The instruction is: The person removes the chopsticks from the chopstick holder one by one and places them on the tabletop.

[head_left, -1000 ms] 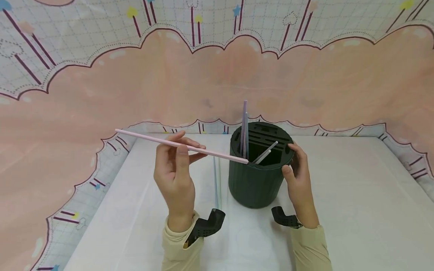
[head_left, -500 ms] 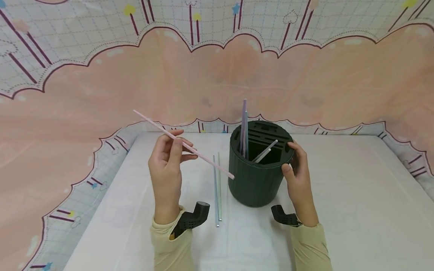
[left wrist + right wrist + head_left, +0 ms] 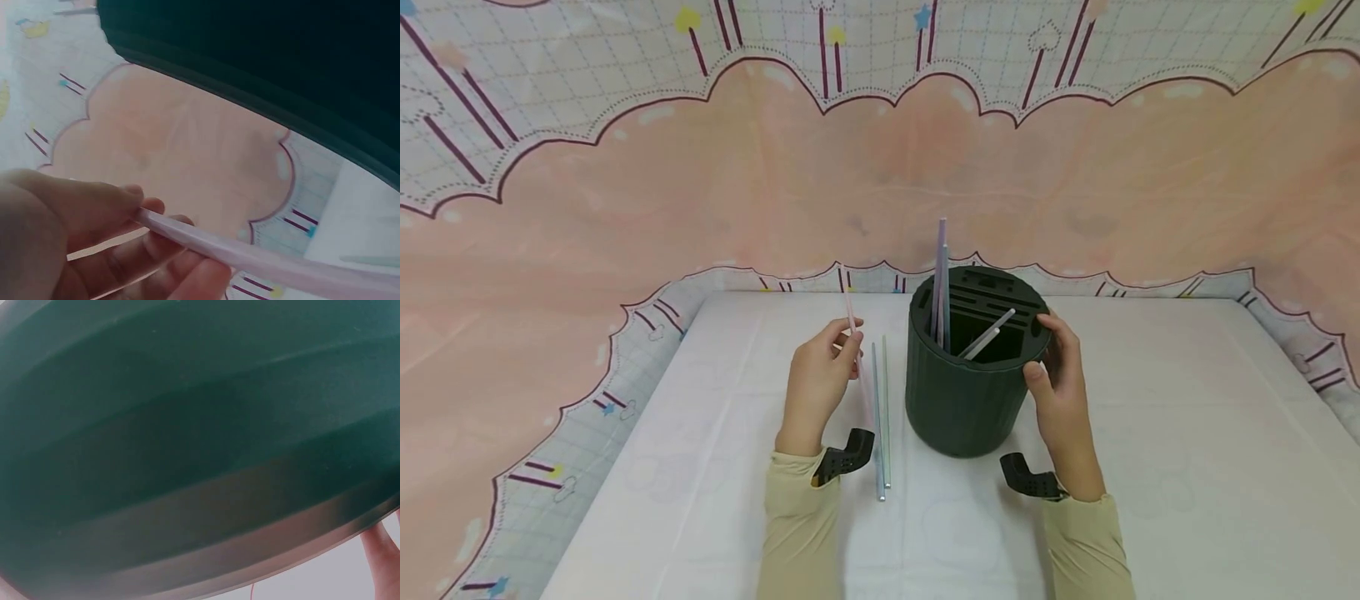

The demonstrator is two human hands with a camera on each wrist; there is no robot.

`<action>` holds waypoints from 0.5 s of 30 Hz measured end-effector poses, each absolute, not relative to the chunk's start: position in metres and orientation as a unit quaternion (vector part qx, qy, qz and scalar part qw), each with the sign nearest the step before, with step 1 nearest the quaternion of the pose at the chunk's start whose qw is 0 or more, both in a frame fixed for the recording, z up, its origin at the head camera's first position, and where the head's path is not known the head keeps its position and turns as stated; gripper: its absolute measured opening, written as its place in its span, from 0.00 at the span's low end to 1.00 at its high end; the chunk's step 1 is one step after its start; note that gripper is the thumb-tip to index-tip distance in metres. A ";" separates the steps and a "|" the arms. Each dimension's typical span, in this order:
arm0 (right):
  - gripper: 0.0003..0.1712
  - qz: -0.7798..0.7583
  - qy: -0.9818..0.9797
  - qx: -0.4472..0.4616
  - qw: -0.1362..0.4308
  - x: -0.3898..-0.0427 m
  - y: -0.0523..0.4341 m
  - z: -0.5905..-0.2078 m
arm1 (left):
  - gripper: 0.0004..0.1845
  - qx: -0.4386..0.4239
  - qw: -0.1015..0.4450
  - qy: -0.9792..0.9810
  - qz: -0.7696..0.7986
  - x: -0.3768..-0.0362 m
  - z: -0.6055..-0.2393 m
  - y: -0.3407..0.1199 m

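Note:
Between thumb and fingers my left hand (image 3: 820, 379) pinches a thin pink straw (image 3: 851, 312), held nearly upright to the left of the holder. Up close in the left wrist view, the pink straw (image 3: 250, 259) runs from the fingertips toward the lower right. My right hand (image 3: 1063, 408) grips the right rim of a dark green, round holder (image 3: 966, 408) with a slotted top. Purple and blue straws (image 3: 942, 283) stand in its open section, and two pale straws (image 3: 988, 337) lean there. The holder's ribbed wall (image 3: 200, 444) fills most of the right wrist view.
A blue straw (image 3: 877, 433) and a pale green straw (image 3: 886, 417) lie side by side on the white table (image 3: 1195, 450), left of the holder. Behind the table hangs a peach and white patterned cloth (image 3: 880, 183).
The pink straw has swung from slanting across toward the holder to nearly upright. My left hand went slightly left, then right and lower. My right hand and the holder stay put.

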State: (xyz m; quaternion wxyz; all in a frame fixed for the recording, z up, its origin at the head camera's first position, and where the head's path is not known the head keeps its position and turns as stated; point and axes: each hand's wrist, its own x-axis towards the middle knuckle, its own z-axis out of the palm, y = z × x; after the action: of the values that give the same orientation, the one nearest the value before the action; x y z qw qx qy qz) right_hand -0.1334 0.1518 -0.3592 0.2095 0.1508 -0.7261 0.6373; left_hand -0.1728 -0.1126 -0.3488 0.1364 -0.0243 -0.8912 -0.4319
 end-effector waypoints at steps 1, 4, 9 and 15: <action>0.30 0.638 -0.726 0.151 0.210 -0.134 0.152 -0.360 | 0.12 -0.020 0.127 -0.897 -0.423 -0.174 -0.352 -0.113; 0.30 0.642 -0.720 0.155 0.212 -0.134 0.152 -0.360 | 0.13 -0.007 0.099 -0.906 -0.411 -0.178 -0.363 -0.113; 0.31 0.644 -0.717 0.161 0.214 -0.131 0.151 -0.359 | 0.14 0.019 0.051 -0.910 -0.411 -0.185 -0.382 -0.112; 0.30 0.639 -0.720 0.160 0.216 -0.131 0.152 -0.361 | 0.16 0.046 0.000 -0.910 -0.412 -0.194 -0.406 -0.111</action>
State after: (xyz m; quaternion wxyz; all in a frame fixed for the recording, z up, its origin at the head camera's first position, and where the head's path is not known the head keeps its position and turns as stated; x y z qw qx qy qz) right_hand -0.1312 0.1519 -0.3607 0.2158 0.1603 -0.7205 0.6393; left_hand -0.1936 -0.1113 -0.4065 0.0001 0.0458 -0.9102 -0.4116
